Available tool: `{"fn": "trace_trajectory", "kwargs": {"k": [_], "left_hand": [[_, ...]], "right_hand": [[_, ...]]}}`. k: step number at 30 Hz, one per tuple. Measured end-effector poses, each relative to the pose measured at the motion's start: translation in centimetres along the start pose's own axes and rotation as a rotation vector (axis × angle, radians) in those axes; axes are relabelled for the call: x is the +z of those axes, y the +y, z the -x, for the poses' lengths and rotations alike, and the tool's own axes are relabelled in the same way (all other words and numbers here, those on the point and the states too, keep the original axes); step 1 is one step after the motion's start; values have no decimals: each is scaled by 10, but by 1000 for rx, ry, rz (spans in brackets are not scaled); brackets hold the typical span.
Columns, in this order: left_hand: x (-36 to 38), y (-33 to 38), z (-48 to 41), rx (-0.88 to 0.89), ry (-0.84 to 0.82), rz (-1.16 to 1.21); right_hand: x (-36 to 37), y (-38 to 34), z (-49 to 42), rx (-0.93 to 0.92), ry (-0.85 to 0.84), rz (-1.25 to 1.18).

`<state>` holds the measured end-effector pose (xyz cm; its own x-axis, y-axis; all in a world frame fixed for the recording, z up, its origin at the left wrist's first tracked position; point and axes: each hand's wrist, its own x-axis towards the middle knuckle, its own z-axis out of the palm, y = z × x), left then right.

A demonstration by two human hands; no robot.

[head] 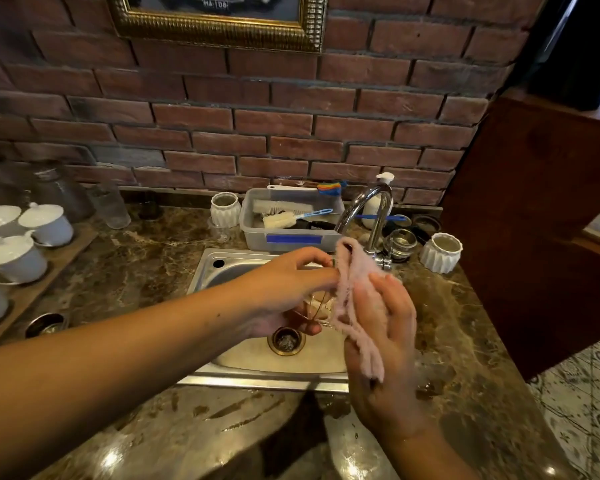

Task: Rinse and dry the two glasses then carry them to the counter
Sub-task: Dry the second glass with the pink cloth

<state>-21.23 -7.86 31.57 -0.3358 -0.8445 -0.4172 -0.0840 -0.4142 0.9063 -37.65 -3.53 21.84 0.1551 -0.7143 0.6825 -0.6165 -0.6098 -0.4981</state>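
faucet (364,209) behind, bare counter (146,271) left

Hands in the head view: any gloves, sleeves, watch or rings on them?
No gloves on the left hand or right hand. Both forearms are bare to the frame edge, no sleeves. No watch or bracelet on either wrist; no ring visible.

pale pink cloth (357,306) up front, against a clear glass (313,308). silver-grey sink (222,268), brassy drain ring (286,341). the counter (146,258) is brown marble, cream veins running through. red-brown brick wall (257,133), dark mortar. gold frame (222,32) above. grey tub (253,230), blue tape strip (293,238). white ribbed pot (440,252), white lidded cups (14,258).
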Motion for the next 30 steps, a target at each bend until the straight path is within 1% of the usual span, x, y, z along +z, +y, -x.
{"fn": "trace_trajectory", "kwargs": {"k": [2,4,5,6,8,10,11,13,14,16,17,19,20,22,23,25,26,28,30], "left_hand": [[4,2,2,77,10,-77],[5,5,4,185,39,-217],[4,7,6,240,39,-313],[3,11,8,299,14,-425],[0,16,13,418,-83,-724],[1,22,16,488,-208,-1011],[1,26,16,503,-278,-1096],[0,32,14,537,-398,-1169],[-1,35,14,556,-444,-1173],[-4,37,12,579,-506,-1159],[-4,38,12,585,-529,-1151],[-3,39,10,572,-581,-1109],[-4,40,8,548,-602,-1070],[-8,38,5,501,-602,-980],[-11,34,3,483,-560,-936],[-17,22,0,458,-395,-808],[-17,14,-2,455,-288,-704],[-11,-4,-3,452,-61,-431],[3,-21,-2,435,204,-191]], "right_hand": [[-3,-14,-15,338,89,-307],[-7,-19,-29,654,157,-603],[-9,-16,-35,795,129,-751],[-10,-12,-39,903,62,-900],[-15,-5,-45,1026,-82,-1158],[-15,-1,-44,1093,-168,-1305],[-17,-4,-41,1100,-222,-1369],[-21,-5,-36,1088,-354,-1529],[-22,-4,-31,1084,-382,-1612],[-24,-5,-27,1124,-393,-1644],[-24,-7,-26,1100,-373,-1673],[-26,9,-16,949,-254,-1705],[-26,11,-12,915,-237,-1734],[-20,18,-1,912,-294,-1736],[-17,20,2,914,-328,-1701],[-21,25,0,989,-387,-1604],[-22,25,-2,1029,-356,-1599],[-21,26,-10,1005,-192,-1609],[-20,17,-19,967,-96,-1591]]}}
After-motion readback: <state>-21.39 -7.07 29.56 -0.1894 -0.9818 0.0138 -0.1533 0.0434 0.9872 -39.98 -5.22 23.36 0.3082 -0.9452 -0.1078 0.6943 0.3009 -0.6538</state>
